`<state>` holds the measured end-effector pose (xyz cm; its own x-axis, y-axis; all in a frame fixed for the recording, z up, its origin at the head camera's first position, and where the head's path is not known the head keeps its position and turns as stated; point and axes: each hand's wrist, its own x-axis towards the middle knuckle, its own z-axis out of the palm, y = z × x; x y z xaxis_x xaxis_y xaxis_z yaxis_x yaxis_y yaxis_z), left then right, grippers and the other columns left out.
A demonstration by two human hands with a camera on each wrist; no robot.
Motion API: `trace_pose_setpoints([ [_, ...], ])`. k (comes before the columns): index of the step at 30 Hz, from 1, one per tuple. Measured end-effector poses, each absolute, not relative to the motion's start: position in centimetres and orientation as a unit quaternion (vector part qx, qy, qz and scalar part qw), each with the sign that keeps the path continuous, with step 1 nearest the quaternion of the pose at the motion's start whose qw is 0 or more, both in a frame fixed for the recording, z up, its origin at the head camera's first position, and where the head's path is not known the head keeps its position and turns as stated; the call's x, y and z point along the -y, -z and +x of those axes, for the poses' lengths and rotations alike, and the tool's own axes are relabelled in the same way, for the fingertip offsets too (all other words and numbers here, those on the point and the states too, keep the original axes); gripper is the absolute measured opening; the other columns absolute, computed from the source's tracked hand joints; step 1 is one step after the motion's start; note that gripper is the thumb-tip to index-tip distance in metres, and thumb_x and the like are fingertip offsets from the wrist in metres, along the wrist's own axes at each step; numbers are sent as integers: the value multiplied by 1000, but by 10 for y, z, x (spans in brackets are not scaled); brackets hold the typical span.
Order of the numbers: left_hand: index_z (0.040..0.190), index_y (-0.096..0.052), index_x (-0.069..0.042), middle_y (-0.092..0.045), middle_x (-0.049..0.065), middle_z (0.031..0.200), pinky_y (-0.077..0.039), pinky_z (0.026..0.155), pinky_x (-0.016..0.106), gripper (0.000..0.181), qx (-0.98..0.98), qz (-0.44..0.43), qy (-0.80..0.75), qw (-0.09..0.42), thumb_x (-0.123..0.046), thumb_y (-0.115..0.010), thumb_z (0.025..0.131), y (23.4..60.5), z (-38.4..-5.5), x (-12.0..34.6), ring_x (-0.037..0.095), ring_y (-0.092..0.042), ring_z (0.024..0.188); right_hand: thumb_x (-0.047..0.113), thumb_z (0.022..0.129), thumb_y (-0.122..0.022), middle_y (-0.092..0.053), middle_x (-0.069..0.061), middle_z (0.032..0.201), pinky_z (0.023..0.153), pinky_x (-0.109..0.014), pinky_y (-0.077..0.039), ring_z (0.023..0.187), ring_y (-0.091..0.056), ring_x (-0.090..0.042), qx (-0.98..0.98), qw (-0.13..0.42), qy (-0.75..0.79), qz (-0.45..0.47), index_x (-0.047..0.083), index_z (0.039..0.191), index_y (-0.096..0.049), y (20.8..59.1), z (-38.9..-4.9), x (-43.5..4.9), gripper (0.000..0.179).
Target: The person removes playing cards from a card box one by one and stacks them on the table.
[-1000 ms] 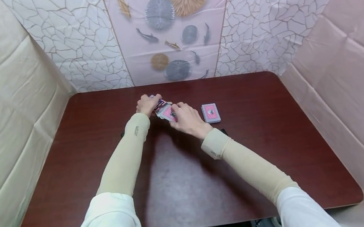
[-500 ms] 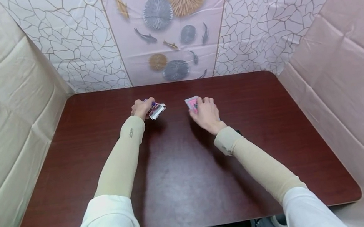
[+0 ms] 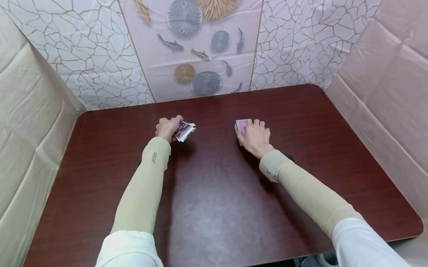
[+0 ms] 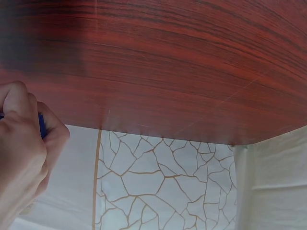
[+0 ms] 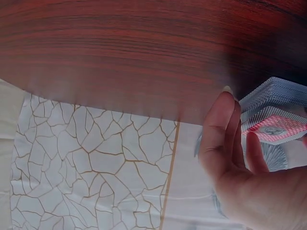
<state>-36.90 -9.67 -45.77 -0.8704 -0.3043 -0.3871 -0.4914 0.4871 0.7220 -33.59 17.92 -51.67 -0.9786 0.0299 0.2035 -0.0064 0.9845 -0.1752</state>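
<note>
In the head view my left hand [image 3: 168, 127] grips a dark blue card box [image 3: 186, 131] above the table's far left part, its torn-looking white flap end pointing right. The left wrist view shows only a sliver of the blue box, the rest hidden by the curled fingers. On the right, my right hand [image 3: 256, 137] holds a stack of playing cards [image 5: 276, 128] with pink-red patterned backs, thumb and fingers at its edges. Right against that stack, a second stack of playing cards [image 5: 276, 93] shows its layered edges in the right wrist view.
The dark red-brown table [image 3: 208, 207] has rounded corners. A patterned wall covering [image 3: 104, 53] rises behind its far edge, and pale padded sheets [image 3: 6, 149] hang at both sides.
My right hand has moved right, taking the playing cards away from the card box to the other stack. My left hand has shifted slightly left with the box.
</note>
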Motion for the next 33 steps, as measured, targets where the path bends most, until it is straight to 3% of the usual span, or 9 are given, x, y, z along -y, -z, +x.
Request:
trace_pose_setpoints([
  [14, 118, -58, -5, -57, 10, 98, -59, 80, 36, 56, -854, -234, -452, 108, -49, -57, 84, 460, -368, 102, 18, -53, 72, 48, 89, -59, -58, -25, 103, 75, -54, -51, 96, -55, -41, 995, 87, -55, 0, -2, 115, -53, 522, -337, -174, 56],
  [26, 116, -57, -4, -58, 10, 96, -59, 80, 36, 55, -854, -224, -454, 121, -48, -59, 83, 459, -369, 99, 18, -55, 74, 45, 91, -54, -54, -27, 111, 81, -55, -49, 103, -51, -41, 998, 60, -26, 0, -3, 122, -46, 521, -338, -170, 58],
  [29, 117, -58, -4, -58, 10, 97, -59, 81, 36, 55, -855, -221, -453, 124, -48, -58, 84, 457, -366, 99, 19, -56, 75, 47, 91, -56, -51, -26, 114, 82, -53, -49, 105, -49, -41, 996, 88, -24, 11, -3, 122, -46, 518, -338, -166, 60],
  [33, 117, -58, -3, -58, 11, 98, -59, 81, 35, 55, -857, -221, -448, 127, -48, -57, 85, 455, -362, 99, 17, -55, 72, 42, 91, -56, -51, -24, 113, 81, -49, -48, 103, -48, -40, 983, 168, -30, 66, -3, 117, -47, 508, -336, -153, 53],
])
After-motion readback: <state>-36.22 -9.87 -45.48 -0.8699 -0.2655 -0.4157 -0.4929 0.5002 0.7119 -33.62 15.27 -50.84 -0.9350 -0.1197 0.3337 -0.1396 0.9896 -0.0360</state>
